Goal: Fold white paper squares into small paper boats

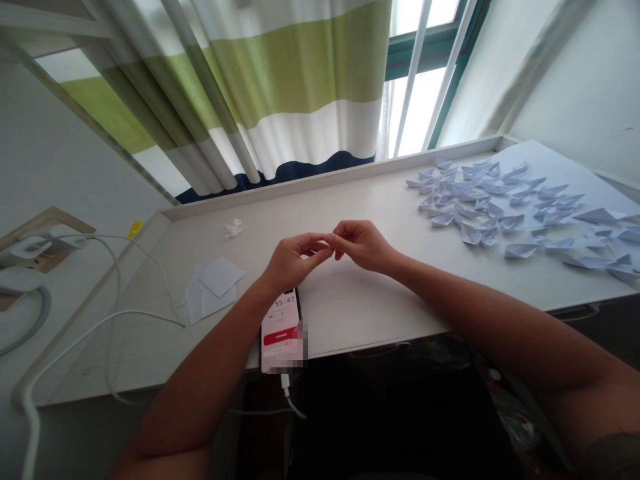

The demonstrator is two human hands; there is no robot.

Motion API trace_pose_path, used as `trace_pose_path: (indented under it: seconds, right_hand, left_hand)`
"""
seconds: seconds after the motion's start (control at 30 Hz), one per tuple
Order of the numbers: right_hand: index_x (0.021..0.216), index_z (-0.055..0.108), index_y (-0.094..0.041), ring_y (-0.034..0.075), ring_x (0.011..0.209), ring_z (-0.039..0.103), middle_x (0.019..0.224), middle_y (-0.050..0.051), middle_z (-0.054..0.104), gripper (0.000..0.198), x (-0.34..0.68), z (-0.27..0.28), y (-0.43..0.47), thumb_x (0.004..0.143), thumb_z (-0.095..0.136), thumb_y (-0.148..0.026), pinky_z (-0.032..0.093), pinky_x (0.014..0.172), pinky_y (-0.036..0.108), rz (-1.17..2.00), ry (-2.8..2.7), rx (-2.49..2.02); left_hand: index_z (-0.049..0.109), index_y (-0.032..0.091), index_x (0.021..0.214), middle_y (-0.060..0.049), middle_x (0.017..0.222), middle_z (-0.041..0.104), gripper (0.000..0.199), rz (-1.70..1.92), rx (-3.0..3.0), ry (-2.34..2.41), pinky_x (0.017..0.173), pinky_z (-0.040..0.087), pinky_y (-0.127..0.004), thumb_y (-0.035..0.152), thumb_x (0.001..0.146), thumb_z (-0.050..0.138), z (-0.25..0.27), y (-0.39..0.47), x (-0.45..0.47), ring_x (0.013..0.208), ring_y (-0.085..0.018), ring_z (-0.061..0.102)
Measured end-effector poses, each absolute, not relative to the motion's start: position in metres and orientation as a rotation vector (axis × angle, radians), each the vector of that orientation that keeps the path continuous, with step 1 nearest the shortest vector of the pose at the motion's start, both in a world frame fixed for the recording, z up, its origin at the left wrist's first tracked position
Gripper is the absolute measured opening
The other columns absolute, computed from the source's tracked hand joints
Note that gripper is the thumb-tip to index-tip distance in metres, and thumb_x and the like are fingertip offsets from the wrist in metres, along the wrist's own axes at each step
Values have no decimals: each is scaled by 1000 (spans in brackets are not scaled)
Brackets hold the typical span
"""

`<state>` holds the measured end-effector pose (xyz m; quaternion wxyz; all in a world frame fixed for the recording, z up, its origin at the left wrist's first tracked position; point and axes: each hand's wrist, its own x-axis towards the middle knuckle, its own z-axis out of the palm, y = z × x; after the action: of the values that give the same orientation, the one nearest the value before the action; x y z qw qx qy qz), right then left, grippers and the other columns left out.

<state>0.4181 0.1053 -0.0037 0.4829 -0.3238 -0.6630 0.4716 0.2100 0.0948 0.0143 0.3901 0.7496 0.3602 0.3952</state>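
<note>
Over the middle of the desk, my left hand (299,257) and my right hand (364,245) meet at the fingertips. The left thumb and fingers are drawn together in a pinch. My right thumb presses against its curled fingers, right beside the left fingertips. Whatever may be between them is hidden or too small to make out. Below my left wrist lies a phone (280,327) with its screen lit, partly covered by the wrist. Left of that wrist is a small loose pile of white paper sheets (220,277).
Many folded paper boats (470,193) cover the desk's right side, some on a large white sheet (540,160). A crumpled tissue (233,229) lies at back left. White cables (115,320) run along the left edge; a charging plug (285,381) hangs from the phone. Curtains (300,67) hang behind.
</note>
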Motion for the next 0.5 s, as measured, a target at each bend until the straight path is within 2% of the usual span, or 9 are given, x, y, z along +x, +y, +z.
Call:
trace_pose_path:
  seconds: [0.2,0.37,0.5]
  right_hand:
    - [77,63,-21,17,70,72,77,4,77,50,419,-2,105,83,89,-63,60,66,34,1165,-1615,-709]
    - [84,68,-20,19,74,74,81,6,79,48,420,0,104,87,85,-65,63,71,38,1093,-1620,-749]
    - [80,66,-20,20,75,75,79,4,75,43,421,0,104,87,86,-58,62,71,38,1020,-1628,-791]
  left_hand:
    - [82,18,121,-11,99,87,43,1038,1746,846,83,67,-40,42,87,91,12,97,210,92,-26,84]
    - [79,16,121,-13,98,87,50,1068,1665,879,83,67,-41,46,84,94,16,98,211,94,-29,85]
    - [78,15,120,-13,101,87,51,1082,1609,880,86,67,-42,46,83,94,19,97,212,98,-30,85]
